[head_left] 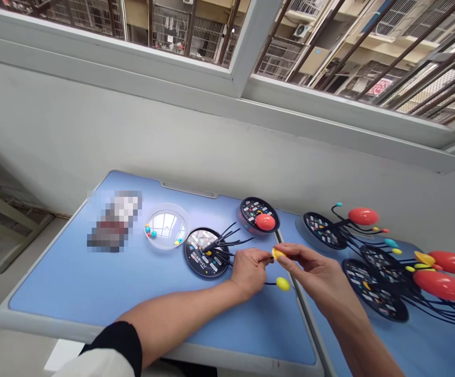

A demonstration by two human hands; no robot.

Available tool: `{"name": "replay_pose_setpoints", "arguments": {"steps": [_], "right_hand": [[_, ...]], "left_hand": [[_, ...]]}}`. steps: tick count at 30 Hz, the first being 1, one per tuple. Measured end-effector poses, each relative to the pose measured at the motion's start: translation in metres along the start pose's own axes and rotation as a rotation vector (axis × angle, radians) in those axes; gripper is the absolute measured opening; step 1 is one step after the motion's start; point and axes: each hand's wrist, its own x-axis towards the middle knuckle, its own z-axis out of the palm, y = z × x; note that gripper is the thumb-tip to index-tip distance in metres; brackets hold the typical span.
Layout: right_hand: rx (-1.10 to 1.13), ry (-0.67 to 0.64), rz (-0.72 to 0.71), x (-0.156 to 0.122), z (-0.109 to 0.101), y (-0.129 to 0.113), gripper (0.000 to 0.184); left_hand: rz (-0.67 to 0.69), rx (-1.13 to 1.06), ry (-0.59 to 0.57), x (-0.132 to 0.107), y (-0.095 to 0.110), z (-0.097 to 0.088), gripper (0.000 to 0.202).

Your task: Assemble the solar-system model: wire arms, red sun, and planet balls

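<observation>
My right hand (309, 269) pinches a small yellow bead (277, 254) between thumb and fingers. My left hand (251, 270) meets it there, and its fingertips seem to hold a thin black wire, though the fingers partly hide it. That wire belongs to a spray of black wires (221, 243) rising from a round black printed disc (206, 253). Just below my hands, a yellow egg-shaped bead (283, 284) sits on a wire end. A clear round dish (167, 227) holds small teal, red and yellow beads. Behind my hands lies a black disc (259, 215) with a red egg-shaped bead (265, 222).
A pixelated object (114, 221) lies at the blue table's (74, 283) far left. Beyond a grey table edge (301, 298), a second blue table (329, 340) bears several black discs with wired red, yellow and teal beads (384, 267). A wall and barred window stand behind.
</observation>
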Motion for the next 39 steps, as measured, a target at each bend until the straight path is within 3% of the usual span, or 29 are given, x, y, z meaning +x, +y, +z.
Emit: {"name": "replay_pose_setpoints", "arguments": {"steps": [8, 15, 26, 29, 31, 35, 39], "right_hand": [[0.015, -0.002, 0.017, -0.003, 0.002, -0.002, 0.031], [0.207, -0.037, 0.119, 0.000, 0.006, 0.005, 0.029], [0.158, 0.016, 0.043, -0.004, 0.014, 0.008, 0.031], [0.119, -0.006, 0.014, -0.006, 0.011, 0.004, 0.037], [0.084, 0.001, -0.011, -0.009, 0.008, -0.005, 0.044], [-0.102, 0.166, -0.036, -0.022, 0.000, -0.027, 0.042], [-0.245, 0.238, -0.119, -0.041, -0.002, -0.029, 0.029]], "left_hand": [[0.020, -0.009, 0.008, 0.000, -0.001, -0.001, 0.025], [0.024, -0.033, -0.005, 0.000, -0.002, -0.002, 0.026], [0.013, 0.078, -0.026, -0.002, 0.004, -0.009, 0.027], [-0.030, 0.133, -0.026, -0.006, 0.012, -0.013, 0.025], [-0.060, 0.183, -0.005, -0.015, 0.018, -0.017, 0.035], [0.049, 0.191, 0.003, -0.049, 0.029, -0.038, 0.038], [0.182, 0.213, 0.046, -0.083, 0.031, -0.092, 0.026]]}}
